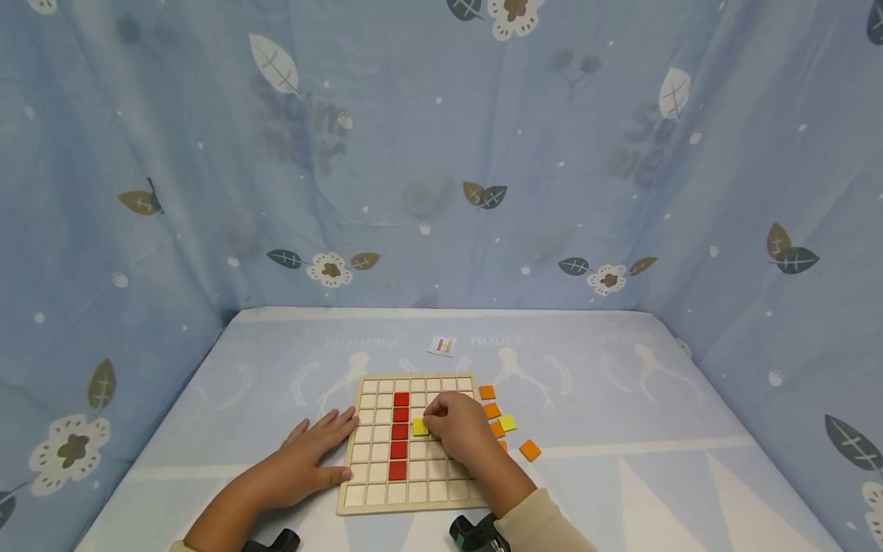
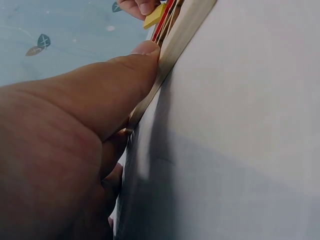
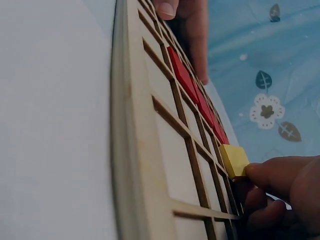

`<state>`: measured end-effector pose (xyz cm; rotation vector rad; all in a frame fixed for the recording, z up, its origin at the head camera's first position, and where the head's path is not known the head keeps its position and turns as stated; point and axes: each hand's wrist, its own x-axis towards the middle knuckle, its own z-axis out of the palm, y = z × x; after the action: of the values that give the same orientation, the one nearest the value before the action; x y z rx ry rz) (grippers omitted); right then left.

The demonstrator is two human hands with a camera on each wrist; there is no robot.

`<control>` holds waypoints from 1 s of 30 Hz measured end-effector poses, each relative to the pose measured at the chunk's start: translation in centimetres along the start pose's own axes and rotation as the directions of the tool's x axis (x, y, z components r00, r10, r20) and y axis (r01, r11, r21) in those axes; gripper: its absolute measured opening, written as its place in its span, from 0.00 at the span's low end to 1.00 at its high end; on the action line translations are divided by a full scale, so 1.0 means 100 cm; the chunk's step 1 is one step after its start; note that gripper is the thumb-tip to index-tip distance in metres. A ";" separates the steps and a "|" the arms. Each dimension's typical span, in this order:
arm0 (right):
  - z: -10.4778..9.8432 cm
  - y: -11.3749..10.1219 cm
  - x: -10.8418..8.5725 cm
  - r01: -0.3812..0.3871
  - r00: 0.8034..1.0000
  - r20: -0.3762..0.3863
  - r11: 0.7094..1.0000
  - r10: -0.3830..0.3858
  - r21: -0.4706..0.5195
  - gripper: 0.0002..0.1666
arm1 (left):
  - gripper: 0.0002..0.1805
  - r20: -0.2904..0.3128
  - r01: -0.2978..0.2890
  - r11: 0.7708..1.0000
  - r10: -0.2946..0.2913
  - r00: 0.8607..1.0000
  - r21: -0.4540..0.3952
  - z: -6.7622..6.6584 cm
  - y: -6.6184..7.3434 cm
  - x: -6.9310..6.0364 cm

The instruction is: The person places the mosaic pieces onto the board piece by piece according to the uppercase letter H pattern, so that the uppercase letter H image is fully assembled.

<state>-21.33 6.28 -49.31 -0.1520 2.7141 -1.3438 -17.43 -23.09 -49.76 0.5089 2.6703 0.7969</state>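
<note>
Over the middle of the grid board (image 1: 407, 507), the right hand (image 1: 461, 431) pinches a yellow tile (image 1: 419, 427); the left hand (image 1: 306, 460), fingers spread, touches the board's left edge. The tile looks light, stiff, perhaps slightly slippery, hardly fragile; opposite edges seem the best hold.

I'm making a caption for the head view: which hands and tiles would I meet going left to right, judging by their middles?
Left hand → column of red tiles → pinched yellow tile → right hand → loose yellow tile → rightmost orange tile.
</note>
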 end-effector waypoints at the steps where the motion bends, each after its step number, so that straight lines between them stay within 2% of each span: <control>1: 0.001 0.000 0.000 -0.001 1.000 -0.004 1.000 0.001 -0.002 0.07 | 0.50 0.001 0.002 1.000 -0.002 1.000 -0.003 0.000 0.000 0.000; 6: 0.005 -0.003 -0.002 0.023 1.000 -0.008 1.000 -0.023 -0.009 0.08 | 0.50 -0.007 0.013 1.000 -0.013 1.000 0.006 0.001 0.000 0.000; 13: 0.007 -0.003 -0.003 0.039 0.999 -0.018 0.994 -0.041 -0.104 0.09 | 0.50 -0.001 0.013 1.000 -0.013 1.000 0.019 0.001 0.001 0.000; 16: 0.007 -0.004 -0.004 0.053 0.998 -0.016 0.992 -0.055 -0.116 0.09 | 0.50 -0.005 0.019 1.000 -0.019 1.000 0.016 0.001 0.001 0.001; 24: 0.001 -0.001 -0.006 0.073 0.997 0.004 0.995 -0.073 -0.069 0.07 | 0.50 -0.015 -0.009 1.000 0.009 1.000 -0.003 0.002 0.001 0.000; 28: -0.006 0.006 -0.005 0.066 0.997 0.043 0.997 -0.065 -0.027 0.01 | 0.50 -0.008 -0.012 1.000 0.012 1.000 -0.001 0.002 0.000 0.000; 30: -0.009 0.008 -0.005 0.087 0.994 0.077 0.995 -0.083 -0.040 0.06 | 0.50 -0.011 -0.013 1.000 0.013 1.000 0.004 0.001 0.000 0.000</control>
<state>-21.04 7.59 -49.39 -0.3187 2.7032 -1.2736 -17.39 -23.08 -49.80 0.5253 2.6820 0.8009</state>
